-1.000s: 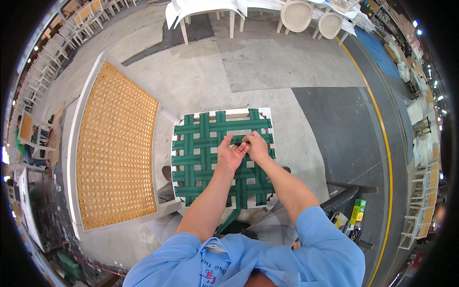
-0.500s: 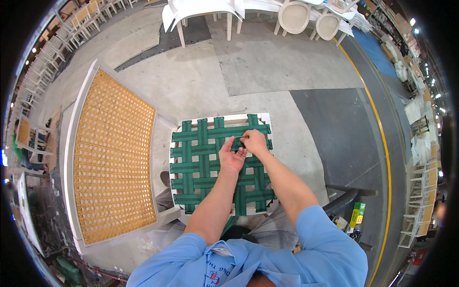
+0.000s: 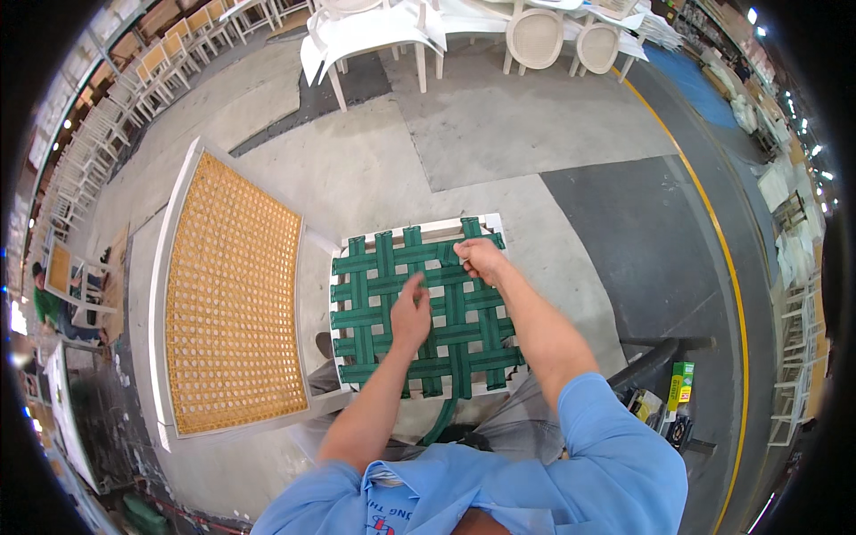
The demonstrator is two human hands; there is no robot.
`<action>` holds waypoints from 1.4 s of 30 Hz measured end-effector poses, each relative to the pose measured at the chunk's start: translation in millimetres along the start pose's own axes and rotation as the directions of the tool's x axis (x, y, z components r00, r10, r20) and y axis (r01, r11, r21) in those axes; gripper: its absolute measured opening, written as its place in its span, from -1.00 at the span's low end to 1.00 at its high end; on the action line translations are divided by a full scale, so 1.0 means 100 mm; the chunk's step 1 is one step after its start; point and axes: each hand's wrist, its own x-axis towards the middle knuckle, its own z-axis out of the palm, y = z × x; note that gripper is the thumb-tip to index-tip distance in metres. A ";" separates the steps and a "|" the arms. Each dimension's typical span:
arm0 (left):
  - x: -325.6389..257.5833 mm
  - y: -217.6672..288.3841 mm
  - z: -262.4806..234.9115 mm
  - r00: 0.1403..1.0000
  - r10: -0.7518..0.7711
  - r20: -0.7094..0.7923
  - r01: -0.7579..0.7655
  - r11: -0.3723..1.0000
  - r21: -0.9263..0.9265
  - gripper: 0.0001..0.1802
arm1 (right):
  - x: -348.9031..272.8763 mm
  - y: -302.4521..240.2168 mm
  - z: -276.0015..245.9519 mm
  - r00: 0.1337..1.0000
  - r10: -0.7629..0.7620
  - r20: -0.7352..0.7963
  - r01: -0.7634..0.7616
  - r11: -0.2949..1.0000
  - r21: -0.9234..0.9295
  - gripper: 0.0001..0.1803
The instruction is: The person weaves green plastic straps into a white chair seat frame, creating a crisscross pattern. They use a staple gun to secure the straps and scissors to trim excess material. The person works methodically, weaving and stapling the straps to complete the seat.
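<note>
The right hand (image 3: 482, 259) pinches a green strap (image 3: 448, 255) over the woven seat (image 3: 359, 312). The left hand (image 3: 411, 314) blurs nearby; its grip I can't tell.

Light-blue work shirt (image 3: 481, 477) on my feed
I see short sleeves (image 3: 615, 437), a turned collar (image 3: 412, 486), blue-and-red chest print (image 3: 382, 524) and grey trousers (image 3: 526, 422); left hand (image 3: 411, 316) and right hand (image 3: 482, 259) are bare.

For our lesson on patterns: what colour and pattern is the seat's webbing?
The webbing is green, in an open criss-cross weave; the head view shows it best.
</note>
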 end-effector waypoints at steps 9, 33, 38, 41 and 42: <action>0.80 0.32 0.14 0.943 0.302 0.140 -0.309 0.950 0.034 -0.81 | -0.23 0.10 -0.02 0.980 -0.184 -0.074 0.179 0.981 -0.069 -0.74; 0.78 0.02 0.24 0.962 0.154 0.226 -0.222 0.921 0.319 -0.61 | -0.14 0.37 0.02 0.818 -0.575 0.028 0.492 0.672 -0.554 -0.85; 0.79 0.16 0.16 0.975 0.158 0.155 -0.160 0.987 0.002 -0.71 | -0.22 0.20 0.01 0.881 -0.470 0.059 0.467 0.843 -0.268 -0.86; 0.84 0.28 0.15 0.978 -0.072 0.198 0.114 0.971 -0.211 -0.75 | -0.24 0.11 0.10 0.831 -0.555 -0.034 0.539 0.819 -0.197 -0.85; 0.85 0.31 0.14 0.954 -0.183 0.236 0.244 0.935 -0.258 -0.76 | -0.26 0.10 0.13 0.814 -0.578 -0.050 0.563 0.808 -0.176 -0.84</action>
